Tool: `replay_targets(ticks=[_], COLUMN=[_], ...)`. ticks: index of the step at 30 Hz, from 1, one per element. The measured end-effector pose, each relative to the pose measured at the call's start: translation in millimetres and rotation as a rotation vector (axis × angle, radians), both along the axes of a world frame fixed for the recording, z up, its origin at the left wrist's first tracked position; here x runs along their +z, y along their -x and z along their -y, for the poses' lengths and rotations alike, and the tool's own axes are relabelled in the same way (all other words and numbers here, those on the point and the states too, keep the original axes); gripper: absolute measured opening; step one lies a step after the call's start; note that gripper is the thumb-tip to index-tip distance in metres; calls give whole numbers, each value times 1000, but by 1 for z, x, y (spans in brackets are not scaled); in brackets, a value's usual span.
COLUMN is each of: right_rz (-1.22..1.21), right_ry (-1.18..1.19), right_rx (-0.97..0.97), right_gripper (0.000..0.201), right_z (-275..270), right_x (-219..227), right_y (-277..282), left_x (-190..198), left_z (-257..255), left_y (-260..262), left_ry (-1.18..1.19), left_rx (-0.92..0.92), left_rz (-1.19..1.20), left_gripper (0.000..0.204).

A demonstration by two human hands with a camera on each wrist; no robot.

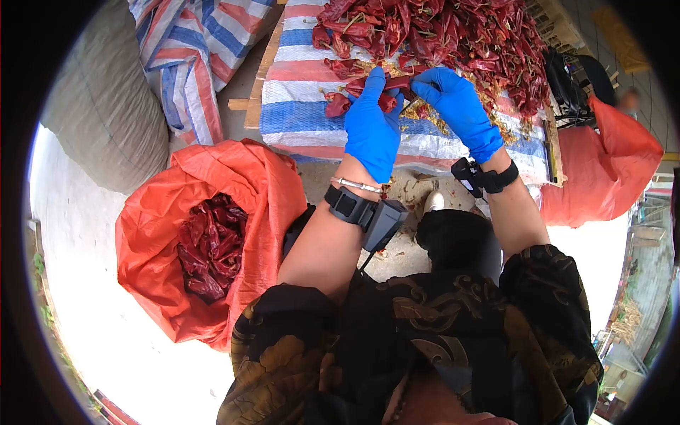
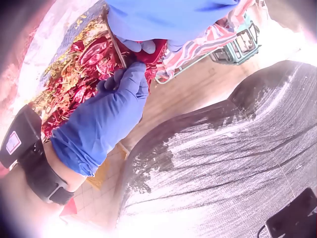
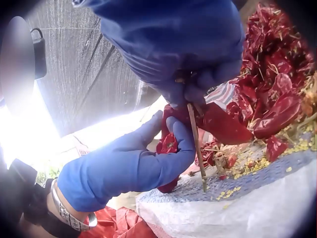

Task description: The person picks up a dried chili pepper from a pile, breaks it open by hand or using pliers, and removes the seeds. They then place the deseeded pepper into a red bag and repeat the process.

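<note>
Both hands wear blue gloves and meet over the striped sheet. My left hand (image 1: 374,134) holds dried red chili peppers, one of them (image 3: 168,144) showing between its thumb and fingers in the right wrist view. My right hand (image 1: 460,113) pinches at the stem end of a red chili pepper (image 3: 225,126), its fingertips close to the left hand's. A thin brown stem (image 3: 198,153) points down from the right fingertips in the right wrist view. The left glove (image 2: 168,20) hides part of the peppers in the left wrist view.
A large heap of dried red chilies (image 1: 453,42) lies on the striped woven sheet (image 1: 297,106), with yellow seeds (image 3: 233,191) scattered about. An orange-red sack (image 1: 142,234) holding chilies stands at left. Another red sack (image 1: 588,170) is at right, a bulging grey sack (image 1: 99,99) at far left.
</note>
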State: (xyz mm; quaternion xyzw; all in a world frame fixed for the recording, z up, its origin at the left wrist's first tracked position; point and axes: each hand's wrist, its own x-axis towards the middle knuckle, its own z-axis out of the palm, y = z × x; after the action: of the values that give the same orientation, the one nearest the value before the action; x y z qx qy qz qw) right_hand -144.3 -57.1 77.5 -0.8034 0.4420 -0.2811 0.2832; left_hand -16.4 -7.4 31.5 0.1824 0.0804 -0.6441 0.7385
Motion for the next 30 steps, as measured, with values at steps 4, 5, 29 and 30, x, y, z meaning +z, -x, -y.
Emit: replay_targets(ticks=[4, 5, 29, 30], right_rz=[-95, -127, 913, 912], right_ry=[38, 49, -1074, -1074], right_rx=[59, 87, 316, 317], right_gripper=[24, 23, 17, 17], right_z=[-7, -9, 13, 12], right_x=[12, 15, -14, -13], right_y=[-2, -1, 24, 23], left_x=[4, 4, 1, 2], left_z=[3, 2, 0, -1], left_y=[3, 4, 4, 5], left_ry=[56, 55, 165, 162], left_rx=[-17, -19, -254, -237], left_rz=[151, 151, -459, -465], left_gripper=[15, 15, 26, 27])
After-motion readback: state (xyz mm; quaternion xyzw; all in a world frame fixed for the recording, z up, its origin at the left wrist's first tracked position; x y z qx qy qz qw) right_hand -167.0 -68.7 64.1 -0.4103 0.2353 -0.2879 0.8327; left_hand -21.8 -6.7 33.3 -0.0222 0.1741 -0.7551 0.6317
